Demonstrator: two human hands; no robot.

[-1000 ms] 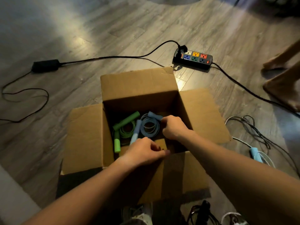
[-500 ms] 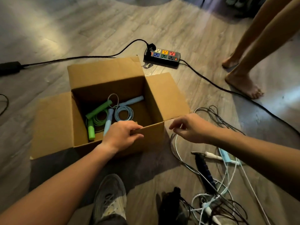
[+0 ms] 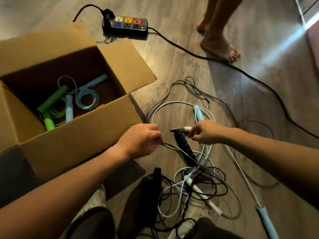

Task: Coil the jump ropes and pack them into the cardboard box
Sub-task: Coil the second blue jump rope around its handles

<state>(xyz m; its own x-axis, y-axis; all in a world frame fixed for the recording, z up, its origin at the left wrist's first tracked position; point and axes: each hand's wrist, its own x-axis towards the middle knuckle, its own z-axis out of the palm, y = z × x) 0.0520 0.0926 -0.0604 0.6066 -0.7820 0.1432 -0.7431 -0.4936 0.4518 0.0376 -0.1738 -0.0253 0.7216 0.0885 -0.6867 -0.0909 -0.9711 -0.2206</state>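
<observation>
Nearest the camera lies the tangle of loose jump ropes (image 3: 195, 185) on the wood-grain plank floor (image 3: 172, 69), between the person's shoes; thin black cords and pale blue cords cross one another in slack loops, with a white handle (image 3: 203, 195) slanting through the heap and a light blue foam-looking handle (image 3: 266, 221) lying off to the right at the end of a straight run of cord; which cord belongs to which handle I cannot tell.

Just above the heap the left hand (image 3: 141, 141) is curled closed on a bundle of thin cords that trail away toward the right and down; the right hand (image 3: 205, 132) pinches thumb and forefinger together on a small white handle tip (image 3: 187, 129); between the two hands, touching neither as far as I can see, lies a dark ribbed handle (image 3: 183, 145), its long axis running from the metal cap near the right fingertips down and away to the right; the right hand is the nearer to its cap; another light blue handle (image 3: 198, 113) sits just beyond that hand.

To the left stands the open cardboard box (image 3: 82, 133), matte and creased, flaps splayed; inside, the coiled green rope (image 3: 51, 104) and the coiled blue rope (image 3: 86, 99) lie side by side on the bottom, so some are packed and several remain.

Farthest off, a black power strip (image 3: 126, 25) with coloured sockets and a bystander's bare foot (image 3: 219, 47).
</observation>
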